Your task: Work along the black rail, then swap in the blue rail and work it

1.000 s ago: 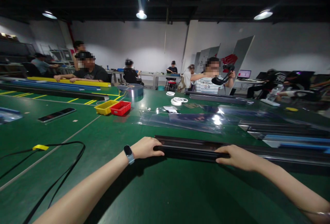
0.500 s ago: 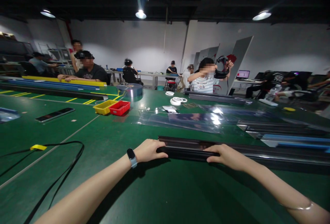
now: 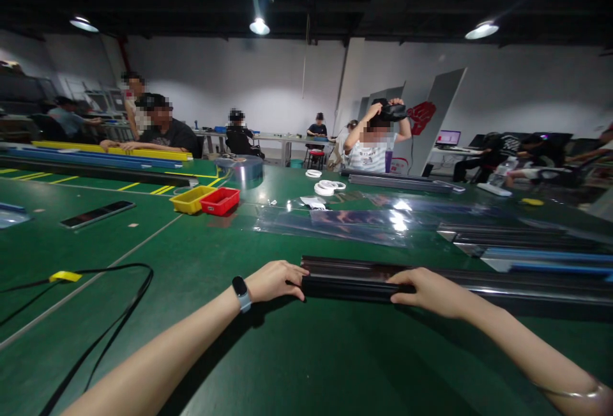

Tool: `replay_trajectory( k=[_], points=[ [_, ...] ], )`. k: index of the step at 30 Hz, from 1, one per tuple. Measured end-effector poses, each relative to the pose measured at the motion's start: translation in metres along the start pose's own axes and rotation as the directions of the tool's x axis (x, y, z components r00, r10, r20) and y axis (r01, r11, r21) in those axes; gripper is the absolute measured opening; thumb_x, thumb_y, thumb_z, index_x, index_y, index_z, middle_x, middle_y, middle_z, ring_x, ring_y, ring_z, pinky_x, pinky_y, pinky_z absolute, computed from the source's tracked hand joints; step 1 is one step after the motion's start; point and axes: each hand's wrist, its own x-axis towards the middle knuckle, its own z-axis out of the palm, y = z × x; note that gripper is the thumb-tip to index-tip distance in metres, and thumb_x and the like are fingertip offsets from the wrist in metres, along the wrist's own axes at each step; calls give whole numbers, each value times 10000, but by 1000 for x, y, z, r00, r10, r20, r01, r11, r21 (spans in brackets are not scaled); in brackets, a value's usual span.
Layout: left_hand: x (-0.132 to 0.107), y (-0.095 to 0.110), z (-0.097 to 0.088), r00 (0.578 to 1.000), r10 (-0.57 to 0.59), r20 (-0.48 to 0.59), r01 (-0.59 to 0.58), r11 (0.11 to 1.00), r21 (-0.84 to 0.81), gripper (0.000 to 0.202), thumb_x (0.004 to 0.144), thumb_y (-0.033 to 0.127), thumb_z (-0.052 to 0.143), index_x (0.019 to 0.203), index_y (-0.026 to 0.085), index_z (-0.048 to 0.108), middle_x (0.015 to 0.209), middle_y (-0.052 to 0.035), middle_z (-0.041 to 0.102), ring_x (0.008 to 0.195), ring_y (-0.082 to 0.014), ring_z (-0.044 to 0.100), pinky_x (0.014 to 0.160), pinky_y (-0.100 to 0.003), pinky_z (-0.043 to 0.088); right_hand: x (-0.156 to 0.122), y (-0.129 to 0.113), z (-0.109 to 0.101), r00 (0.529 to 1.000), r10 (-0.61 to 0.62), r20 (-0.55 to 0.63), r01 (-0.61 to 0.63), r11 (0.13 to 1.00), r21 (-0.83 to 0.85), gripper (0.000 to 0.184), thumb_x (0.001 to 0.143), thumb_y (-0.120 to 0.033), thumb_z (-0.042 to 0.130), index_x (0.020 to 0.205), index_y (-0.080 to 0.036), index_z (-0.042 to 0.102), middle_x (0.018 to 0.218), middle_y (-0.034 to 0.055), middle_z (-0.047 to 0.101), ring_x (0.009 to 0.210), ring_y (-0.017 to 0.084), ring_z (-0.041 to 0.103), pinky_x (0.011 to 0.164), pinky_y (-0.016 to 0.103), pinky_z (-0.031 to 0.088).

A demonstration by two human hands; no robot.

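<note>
A long black profile strip (image 3: 352, 288) lies lengthwise on the green table (image 3: 316, 358) and runs off to the right. My right hand (image 3: 424, 291) grips it from the near side, thumb along the front face and fingers over the top. At the strip's left end is my left hand (image 3: 278, 282), its fingertips touching that end and its thumb apart from the fingers. The underside of the strip is hidden.
Clear film sheets (image 3: 345, 224) lie beyond the strip, with white tape rolls (image 3: 328, 187) behind. More profiles (image 3: 531, 240) lie at right. Yellow (image 3: 190, 200) and red bins (image 3: 220, 200), a phone (image 3: 98, 213) and a black cable (image 3: 143, 275) are at left. Several people sit farther back.
The black strip has slid slightly right with my right hand. My left hand has loosened from wrapping its end to touching it. Across the table, a person raised a headset to their head.
</note>
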Motion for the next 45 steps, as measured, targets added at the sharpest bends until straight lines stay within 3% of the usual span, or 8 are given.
replay_trajectory(
  k=[7, 14, 21, 26, 29, 33, 40, 45],
  points=[
    [11, 15, 10, 1000, 12, -8, -11, 999, 46, 287, 747, 455, 507, 717, 196, 625, 997, -14, 629, 1052, -134, 499, 866, -210, 351, 9, -28, 8, 997, -77, -25, 78, 996, 41, 409, 688, -516, 515, 996, -268, 622, 1038, 15, 610, 905, 228, 557, 784, 294, 407],
    [7, 24, 6, 998, 55, -4, -55, 998, 44, 302, 783, 429, 488, 995, 231, 571, 1094, -17, 579, 1117, -147, 438, 921, -269, 316, 5, -16, 13, 996, -81, -27, 83, 993, 85, 405, 723, -512, 480, 1017, -268, 614, 1063, 12, 600, 950, 222, 540, 842, 302, 383],
    [1, 21, 5, 997, -62, -53, 68, 990, 123, 355, 850, 418, 376, 1139, 247, 490, 1200, -25, 498, 1134, -148, 406, 957, -308, 298, -9, 0, 3, 1000, -6, 18, 4, 994, 109, 448, 714, -527, 474, 1070, -278, 583, 1096, 1, 585, 983, 231, 529, 853, 310, 383],
    [4, 23, 9, 994, -108, -27, 112, 971, 210, 498, 827, 503, 353, 1249, 240, 367, 1324, -52, 349, 1209, -195, 309, 993, -368, 242, -5, -10, 1, 999, 23, 35, -26, 995, 92, 452, 643, -560, 519, 961, -265, 645, 981, 11, 639, 877, 247, 573, 792, 312, 412],
    [3, 23, 10, 992, -129, -7, 128, 966, 227, 519, 826, 523, 331, 1267, 249, 337, 1340, -47, 322, 1223, -198, 287, 1003, -380, 219, 2, -22, 7, 997, -18, -76, 23, 997, 67, 484, 645, -552, 525, 1015, -255, 620, 1085, 16, 591, 962, 252, 536, 848, 311, 378],
    [3, 22, 10, 990, -141, -1, 138, 963, 232, 519, 825, 530, 322, 1266, 258, 337, 1339, -39, 326, 1227, -194, 279, 1010, -380, 207, 7, -30, 15, 998, -51, 26, 47, 990, 130, 418, 692, -503, 502, 1025, -276, 613, 968, 0, 643, 861, 226, 581, 782, 292, 411],
    [1, 21, 10, 990, -138, -8, 136, 963, 231, 508, 827, 519, 330, 1259, 253, 349, 1335, -42, 332, 1226, -189, 282, 1010, -377, 214, 3, -19, 11, 999, -11, 43, 4, 987, 160, 483, 703, -538, 474, 1091, -267, 573, 1028, 13, 621, 923, 249, 558, 801, 303, 404],
    [-1, 21, 10, 993, -103, -64, 115, 970, 214, 466, 822, 464, 395, 1220, 221, 398, 1302, -60, 378, 1210, -197, 304, 999, -387, 255, 0, -18, 4, 995, 43, 85, -53, 991, 121, 445, 686, -548, 474, 1011, -281, 620, 934, -1, 651, 805, 237, 592, 715, 302, 431]
  ],
)
